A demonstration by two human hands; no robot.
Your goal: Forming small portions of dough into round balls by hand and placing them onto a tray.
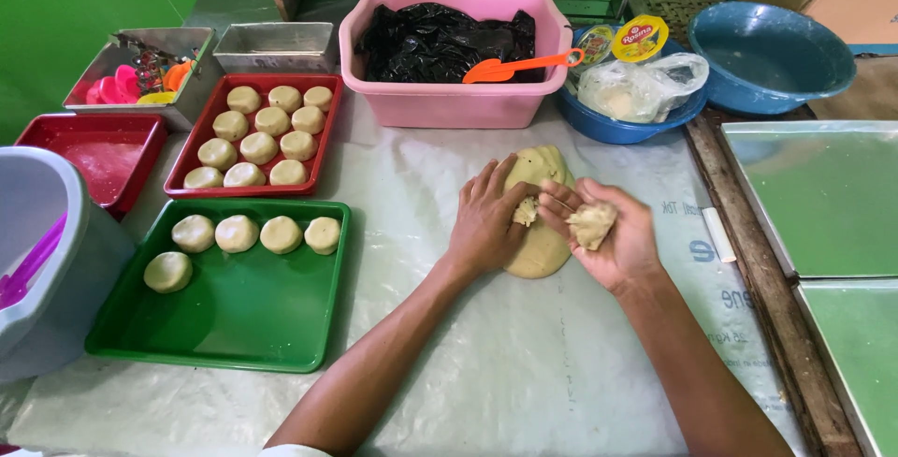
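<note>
Head view. Left hand (486,218) lay flat on large pale yellow dough lump (541,232) in middle of plastic-covered bench (486,363), fingers spread, grip not closed round anything, fingertips at torn edge of lump. Right hand (613,232) held palm up just beside it, fingers curled loosely, cupping small pinched-off dough piece (592,224); thumb side touching lump.

Green rectangular plastic tray (234,326) to left carried five flattened round dough pucks (237,232), four in a row, one below at left. Red rectangular tray (182,172) behind it held about ten similar pucks in rows. Pink plastic tub (449,101) with black plastic bag and orange spatula (514,67) stood beyond lump.

Risks, as judged: crumbly-looking dough could break apart in open palm and drop crumbs on bench, since hold was loose. Portion possibly uneven against pucks already set down, being sized by eye. Lump could slide on slick sheet if left hand eased its press.
</note>
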